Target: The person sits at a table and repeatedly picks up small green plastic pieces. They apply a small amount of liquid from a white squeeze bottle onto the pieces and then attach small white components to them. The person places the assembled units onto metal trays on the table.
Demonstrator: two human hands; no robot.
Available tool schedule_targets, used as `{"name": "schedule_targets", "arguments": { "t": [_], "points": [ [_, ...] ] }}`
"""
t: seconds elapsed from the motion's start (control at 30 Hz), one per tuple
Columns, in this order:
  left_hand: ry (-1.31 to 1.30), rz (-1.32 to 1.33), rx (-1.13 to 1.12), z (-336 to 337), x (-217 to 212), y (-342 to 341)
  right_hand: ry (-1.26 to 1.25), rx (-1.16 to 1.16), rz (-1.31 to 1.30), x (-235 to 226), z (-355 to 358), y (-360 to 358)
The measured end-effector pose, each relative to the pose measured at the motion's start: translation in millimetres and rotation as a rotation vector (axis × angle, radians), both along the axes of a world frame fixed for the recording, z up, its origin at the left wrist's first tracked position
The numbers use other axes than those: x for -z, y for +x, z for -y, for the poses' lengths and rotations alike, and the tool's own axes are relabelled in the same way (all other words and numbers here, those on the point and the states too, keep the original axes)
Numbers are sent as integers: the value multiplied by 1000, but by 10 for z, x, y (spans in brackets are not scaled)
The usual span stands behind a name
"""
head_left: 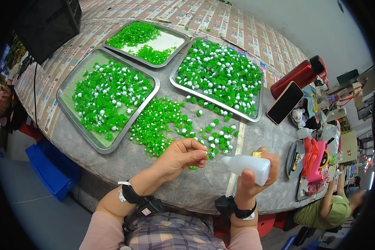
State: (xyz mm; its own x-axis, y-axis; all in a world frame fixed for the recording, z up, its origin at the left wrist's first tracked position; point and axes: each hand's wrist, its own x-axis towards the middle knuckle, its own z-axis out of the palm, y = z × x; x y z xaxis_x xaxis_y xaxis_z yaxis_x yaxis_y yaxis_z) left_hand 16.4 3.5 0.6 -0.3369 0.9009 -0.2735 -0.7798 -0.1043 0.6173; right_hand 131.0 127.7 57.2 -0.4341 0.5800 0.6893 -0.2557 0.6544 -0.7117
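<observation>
My left hand (177,159) is closed in a pinch, with a small green plastic piece (209,154) at its fingertips. My right hand (246,188) is wrapped round a white squeeze bottle (249,165), tilted so that its nozzle points left toward the pinched piece. The nozzle tip and the piece look close together; whether they touch I cannot tell. Just beyond my hands lie loose green-and-white beads (222,138) that look like little eyeballs. Left of them spreads a pile of smaller green pieces (156,123) on the grey tabletop.
Three metal trays hold green parts: a left tray (89,143), a far tray (177,38) and a right tray (221,109). A phone (285,102) leans by a red flask (298,77). At right sits a pink holder (318,160); another person (335,208) works beyond. A blue bin (50,168) stands left.
</observation>
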Motion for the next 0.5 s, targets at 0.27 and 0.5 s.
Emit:
{"name": "schedule_targets", "arguments": {
  "t": [0.27,0.5],
  "points": [
    [-17,-4,8,3,8,-4,17,1,24,28,-6,-12],
    [-2,3,9,5,6,-6,-99,118,47,-41,20,-6]
  ]
}}
